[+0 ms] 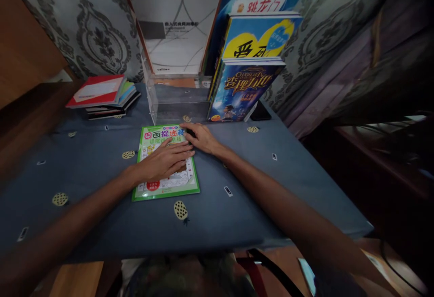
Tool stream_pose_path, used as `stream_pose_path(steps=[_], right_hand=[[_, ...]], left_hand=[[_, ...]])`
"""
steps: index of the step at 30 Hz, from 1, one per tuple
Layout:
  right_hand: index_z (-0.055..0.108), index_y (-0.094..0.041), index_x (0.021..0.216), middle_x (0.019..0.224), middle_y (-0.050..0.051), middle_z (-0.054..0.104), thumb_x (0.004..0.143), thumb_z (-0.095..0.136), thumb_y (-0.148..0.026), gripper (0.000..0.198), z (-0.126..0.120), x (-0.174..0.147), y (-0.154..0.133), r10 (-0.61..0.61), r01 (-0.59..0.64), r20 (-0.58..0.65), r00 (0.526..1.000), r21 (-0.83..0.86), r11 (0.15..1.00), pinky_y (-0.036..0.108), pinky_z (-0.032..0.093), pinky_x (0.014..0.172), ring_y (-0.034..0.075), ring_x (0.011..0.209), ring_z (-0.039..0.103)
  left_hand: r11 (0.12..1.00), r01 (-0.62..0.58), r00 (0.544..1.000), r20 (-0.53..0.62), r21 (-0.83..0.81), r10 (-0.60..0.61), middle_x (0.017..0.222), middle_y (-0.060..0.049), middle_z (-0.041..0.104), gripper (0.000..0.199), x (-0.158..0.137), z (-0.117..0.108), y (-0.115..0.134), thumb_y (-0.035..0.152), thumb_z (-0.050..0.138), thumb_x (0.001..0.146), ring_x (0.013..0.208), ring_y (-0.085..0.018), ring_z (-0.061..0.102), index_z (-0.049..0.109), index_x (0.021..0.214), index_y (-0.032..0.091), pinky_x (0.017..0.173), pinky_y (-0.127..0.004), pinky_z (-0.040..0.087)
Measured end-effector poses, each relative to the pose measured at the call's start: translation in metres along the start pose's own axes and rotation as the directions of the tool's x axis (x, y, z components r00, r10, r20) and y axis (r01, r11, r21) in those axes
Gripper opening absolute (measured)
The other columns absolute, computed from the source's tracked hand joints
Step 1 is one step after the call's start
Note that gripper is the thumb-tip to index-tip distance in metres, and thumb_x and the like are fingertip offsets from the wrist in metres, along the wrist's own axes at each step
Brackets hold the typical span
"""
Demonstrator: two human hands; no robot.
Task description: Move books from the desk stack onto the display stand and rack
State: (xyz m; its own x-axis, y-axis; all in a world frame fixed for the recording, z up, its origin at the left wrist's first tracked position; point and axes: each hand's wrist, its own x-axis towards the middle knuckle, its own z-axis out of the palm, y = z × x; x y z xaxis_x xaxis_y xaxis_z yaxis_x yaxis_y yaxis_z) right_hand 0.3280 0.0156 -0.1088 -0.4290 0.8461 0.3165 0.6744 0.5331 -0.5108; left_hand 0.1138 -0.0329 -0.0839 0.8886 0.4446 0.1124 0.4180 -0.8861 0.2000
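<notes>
A green-bordered picture book lies flat on the table, its cover with colourful Chinese lettering facing up. Across the middle of that cover my left hand rests flat, fingers stretched out to the right. My right hand is at the book's upper right corner, its fingers bent loosely and its fingertips touching the edge near the title. Neither hand lifts anything. Part of the cover picture is hidden under my left hand.
Behind the book stands a clear acrylic holder with a white booklet. To its right lean several upright books, with a dark phone-like object beside them. A stack of books lies at the back left. The blue tablecloth ends at the front.
</notes>
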Motion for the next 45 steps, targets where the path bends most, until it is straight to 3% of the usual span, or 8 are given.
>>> stream_pose_path(steps=[6, 15, 25, 28, 31, 35, 39, 45], right_hand=[[0.06, -0.016, 0.133, 0.131, 0.01, 0.069, 0.095, 0.053, -0.026, 0.04, 0.0, 0.0, 0.0, -0.014, 0.014, 0.01, 1.0, -0.012, 1.0, 0.043, 0.045, 0.103, 0.024, 0.111, 0.066], [0.059, -0.017, 0.135, 0.133, 0.009, 0.068, 0.096, 0.052, -0.027, 0.041, 0.002, 0.0, 0.0, -0.008, 0.008, 0.013, 1.0, -0.033, 0.999, 0.042, 0.045, 0.103, 0.024, 0.111, 0.065], [0.061, -0.02, 0.133, 0.138, 0.008, 0.065, 0.095, 0.05, -0.028, 0.04, 0.005, -0.003, 0.002, -0.027, 0.026, -0.017, 0.999, -0.034, 0.999, 0.049, 0.039, 0.112, 0.026, 0.126, 0.06], [0.061, -0.019, 0.132, 0.137, 0.01, 0.065, 0.095, 0.049, -0.028, 0.04, 0.006, -0.002, 0.003, -0.025, 0.025, -0.009, 1.0, -0.047, 0.999, 0.05, 0.039, 0.112, 0.027, 0.127, 0.059], [0.06, -0.018, 0.132, 0.138, 0.011, 0.064, 0.096, 0.049, -0.027, 0.039, 0.006, -0.003, 0.002, -0.034, 0.035, 0.015, 0.999, -0.077, 0.996, 0.05, 0.038, 0.113, 0.027, 0.129, 0.059], [0.063, -0.019, 0.128, 0.139, 0.012, 0.063, 0.098, 0.047, -0.022, 0.034, 0.002, -0.006, -0.008, -0.071, 0.075, 0.027, 0.997, -0.208, 0.975, 0.053, 0.037, 0.112, 0.028, 0.131, 0.056], [0.071, -0.018, 0.114, 0.122, 0.014, 0.07, 0.099, 0.048, -0.019, 0.028, 0.0, -0.002, -0.034, -0.17, 0.19, 0.087, 0.982, -0.349, 0.918, 0.052, 0.042, 0.102, 0.031, 0.118, 0.059], [0.068, -0.018, 0.122, 0.109, 0.013, 0.064, 0.103, 0.045, -0.025, 0.031, 0.03, 0.024, -0.082, -0.368, 0.414, 0.209, 0.906, -0.258, 0.873, 0.043, 0.044, 0.093, 0.027, 0.103, 0.053]], left_hand=[[0.993, -0.098, 0.995, -0.025, -0.07, 0.096, 0.148, -0.006, 0.055, 0.042, -0.009, -0.002, 0.017, 0.035, 0.032, 0.108, 0.145, -0.022, 0.041, 0.053, 0.143, 0.025, 0.123, -0.055, 0.016], [0.969, -0.193, 0.98, 0.019, -0.155, 0.198, 0.153, -0.003, 0.049, 0.04, -0.029, -0.002, 0.044, 0.033, 0.038, 0.107, 0.148, -0.021, 0.035, 0.049, 0.145, 0.03, 0.125, -0.055, 0.006], [0.972, -0.201, 0.979, 0.007, -0.118, 0.203, 0.152, -0.005, 0.051, 0.04, -0.029, -0.005, 0.051, 0.032, 0.037, 0.107, 0.146, -0.021, 0.038, 0.051, 0.144, 0.026, 0.126, -0.053, 0.011], [0.985, -0.163, 0.987, -0.002, -0.056, 0.163, 0.152, -0.007, 0.05, 0.041, -0.033, -0.007, 0.036, 0.032, 0.032, 0.108, 0.144, -0.018, 0.042, 0.051, 0.143, 0.023, 0.125, -0.047, 0.023], [0.999, 0.027, 0.994, -0.105, 0.043, -0.023, 0.148, -0.007, 0.054, 0.04, -0.043, -0.009, -0.004, 0.031, 0.032, 0.107, 0.138, -0.021, 0.05, 0.055, 0.138, 0.023, 0.117, -0.048, 0.037], [0.946, 0.322, 0.911, -0.285, 0.037, -0.299, 0.141, -0.016, 0.059, 0.045, -0.057, -0.012, -0.065, 0.036, 0.034, 0.105, 0.128, -0.025, 0.058, 0.059, 0.134, 0.013, 0.11, -0.048, 0.045], [0.95, 0.307, 0.908, -0.282, -0.061, -0.311, 0.139, -0.013, 0.062, 0.043, -0.065, -0.012, -0.091, 0.032, 0.037, 0.102, 0.128, -0.024, 0.058, 0.06, 0.134, 0.014, 0.11, -0.046, 0.046], [0.946, 0.24, 0.898, -0.321, -0.216, -0.301, 0.135, -0.012, 0.065, 0.041, -0.068, -0.007, -0.101, 0.023, 0.038, 0.098, 0.13, -0.022, 0.058, 0.064, 0.13, 0.016, 0.111, -0.046, 0.044]])
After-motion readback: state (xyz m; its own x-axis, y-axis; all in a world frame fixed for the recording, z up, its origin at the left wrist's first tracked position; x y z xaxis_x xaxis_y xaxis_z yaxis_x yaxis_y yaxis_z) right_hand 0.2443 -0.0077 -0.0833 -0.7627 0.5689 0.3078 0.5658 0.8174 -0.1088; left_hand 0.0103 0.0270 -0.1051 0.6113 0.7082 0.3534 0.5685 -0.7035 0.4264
